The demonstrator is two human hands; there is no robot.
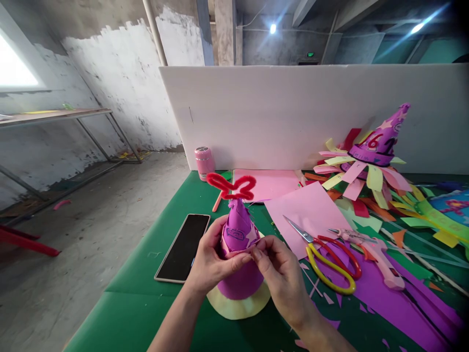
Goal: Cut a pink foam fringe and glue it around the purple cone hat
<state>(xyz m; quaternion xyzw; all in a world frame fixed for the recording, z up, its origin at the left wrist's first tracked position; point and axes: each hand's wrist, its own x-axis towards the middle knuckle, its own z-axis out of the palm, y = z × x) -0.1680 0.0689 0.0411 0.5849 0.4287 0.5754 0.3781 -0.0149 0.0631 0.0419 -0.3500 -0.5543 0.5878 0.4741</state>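
A small purple paper cone hat [240, 283] stands on a pale yellow round brim [238, 310] in front of me. A red fuzzy pipe cleaner bent into a bow shape [231, 186] sits at its tip, and a dark outlined mark and a pink star decorate the cone. My left hand [214, 256] is wrapped round the hat's left side, its thumb across the front. With thumb and fingers pinched together, my right hand [276, 264] holds the edge of a pink paper band [236, 253] that runs round the cone. My fingers hide part of the band.
A phone [183, 248] lies left of the hat. To the right are scissors [322, 256], a pink glue gun [381, 259], pink sheets [308, 212] and purple scraps. Behind stand a pink bottle [204, 163], a larger purple party hat [381, 139] and a white board [274, 112].
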